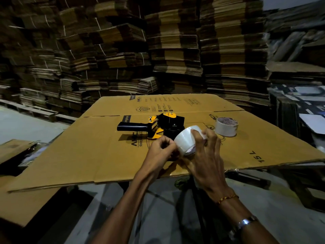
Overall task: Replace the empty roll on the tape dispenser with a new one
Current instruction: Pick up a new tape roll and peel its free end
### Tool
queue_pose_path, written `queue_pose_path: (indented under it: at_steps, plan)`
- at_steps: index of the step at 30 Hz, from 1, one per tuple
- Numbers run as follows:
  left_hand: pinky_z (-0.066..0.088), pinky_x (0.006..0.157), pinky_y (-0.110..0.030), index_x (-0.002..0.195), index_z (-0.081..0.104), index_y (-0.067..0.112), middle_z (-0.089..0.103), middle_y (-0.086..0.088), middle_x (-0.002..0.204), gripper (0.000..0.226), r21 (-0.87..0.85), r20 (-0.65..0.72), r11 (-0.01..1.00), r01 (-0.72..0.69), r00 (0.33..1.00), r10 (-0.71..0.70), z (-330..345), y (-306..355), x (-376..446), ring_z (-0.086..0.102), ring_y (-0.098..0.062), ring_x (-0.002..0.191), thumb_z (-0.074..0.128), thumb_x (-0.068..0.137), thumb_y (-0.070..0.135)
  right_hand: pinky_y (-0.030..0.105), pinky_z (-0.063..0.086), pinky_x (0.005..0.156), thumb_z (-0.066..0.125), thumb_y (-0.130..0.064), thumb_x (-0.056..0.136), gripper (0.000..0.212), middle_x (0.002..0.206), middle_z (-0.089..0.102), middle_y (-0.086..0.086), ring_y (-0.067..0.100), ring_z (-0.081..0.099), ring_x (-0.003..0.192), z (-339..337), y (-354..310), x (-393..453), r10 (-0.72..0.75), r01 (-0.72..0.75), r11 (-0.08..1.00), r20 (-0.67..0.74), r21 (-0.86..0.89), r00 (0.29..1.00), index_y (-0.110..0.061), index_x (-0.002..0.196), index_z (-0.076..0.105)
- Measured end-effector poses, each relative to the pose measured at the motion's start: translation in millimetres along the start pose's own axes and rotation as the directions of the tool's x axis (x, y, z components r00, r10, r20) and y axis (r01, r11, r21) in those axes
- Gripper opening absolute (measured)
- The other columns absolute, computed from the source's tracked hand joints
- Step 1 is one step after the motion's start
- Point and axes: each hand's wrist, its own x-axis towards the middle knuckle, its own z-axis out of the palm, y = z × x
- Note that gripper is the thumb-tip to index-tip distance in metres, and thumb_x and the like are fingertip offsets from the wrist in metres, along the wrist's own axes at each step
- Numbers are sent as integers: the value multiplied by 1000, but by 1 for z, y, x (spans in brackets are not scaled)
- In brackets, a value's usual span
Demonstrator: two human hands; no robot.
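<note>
Just below the middle of the frame both hands meet on a roll of tape (184, 140) held above the near edge of a flattened cardboard sheet (98, 148). The right hand (205, 155) wraps the roll from the right, fingers curled over its top and far side, thumb underneath. The left hand (161, 150) comes in from the left with its fingers bunched and pinched at the roll's left edge — whether it has hold of the loose end of the tape cannot be made out. A thin bracelet (226, 199) sits on the right wrist and a watch (244, 222) further down the forearm, lower right of the frame. Just behind the hands, at the centre, the tape dispenser (158, 125) lies on its side on the cardboard, black handle pointing left, yellow and black head to the right. To its right, apart from it, a second roll (226, 126) stands on end on the sheet — its core facing up. Stacks of folded cartons (123, 50) fill the upper half of the frame.
</note>
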Motion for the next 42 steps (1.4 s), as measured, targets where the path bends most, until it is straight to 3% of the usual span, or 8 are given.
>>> queue_pose_path:
  at_steps: [5, 10, 16, 24, 28, 34, 39, 42]
  plan:
    - [55, 68, -36, 89, 60, 15, 66, -9, 90, 5, 16, -9, 1000, -10, 1000, 10, -1, -1, 0, 66, -21, 83, 61, 92, 11, 28, 51, 66, 89, -47, 61, 108, 133, 28, 5, 25, 37, 119, -13, 13, 4, -42, 36, 997, 87, 65, 995, -25, 150, 32]
    - [53, 72, -39, 92, 58, 3, 63, -8, 86, 25, 26, 36, 992, -120, 992, 119, 1, 1, -2, 62, -18, 76, 69, 93, 26, 30, 55, 62, 88, -37, 66, 88, 138, 26, 4, 27, 42, 118, -25, 21, 11, -68, 63, 997, 105, 49, 992, -28, 141, 42]
    - [56, 72, -29, 100, 60, 1, 64, -8, 88, 16, 20, 88, 992, -121, 989, 118, -5, 2, -3, 64, -17, 80, 67, 93, 13, 28, 38, 62, 83, -39, 72, 76, 135, 48, 0, 21, 40, 105, -25, 26, 16, -77, 66, 993, 114, 94, 991, -32, 131, 34]
    - [61, 80, -38, 95, 66, 10, 71, -15, 102, 7, 58, -46, 992, -108, 993, 111, -2, -3, -4, 72, -28, 93, 69, 92, 15, 30, 40, 68, 80, -25, 76, 73, 132, 46, 5, 30, 47, 107, -15, 22, 10, -83, 78, 994, 67, 81, 994, -31, 131, 33]
    - [62, 75, -35, 89, 68, 5, 71, -18, 100, 4, 1, -87, 998, -66, 994, 66, -2, -1, -3, 73, -31, 93, 67, 92, 8, 29, 42, 69, 79, -16, 73, 71, 130, 46, 7, 27, 50, 106, -13, 20, 8, -128, 116, 981, 72, 154, 989, -29, 129, 37]
    - [61, 72, -45, 81, 70, 16, 75, -11, 89, 10, 140, -104, 985, -97, 988, 112, -1, -6, -5, 74, -31, 87, 69, 91, 14, 29, 41, 79, 73, -28, 78, 61, 129, 44, -3, 18, 44, 112, -23, 27, 6, -181, 129, 939, 137, 318, 974, -34, 128, 38]
    - [61, 75, -54, 81, 69, 15, 73, -10, 85, 7, 256, -101, 955, -147, 979, 177, -1, -6, -5, 72, -30, 84, 67, 87, 15, 30, 56, 84, 65, -62, 80, 63, 131, 35, -14, 12, 47, 118, -25, 22, 6, -64, -102, 844, 287, 527, 956, -42, 134, 40]
    - [59, 72, -56, 83, 67, 12, 72, -13, 83, 14, 299, -54, 938, -173, 979, 197, -2, -5, -6, 71, -33, 82, 65, 81, 25, 22, 56, 84, 61, -59, 87, 48, 124, 37, -13, 3, 52, 113, -18, 18, 9, 7, -161, 825, 275, 542, 961, -34, 127, 48]
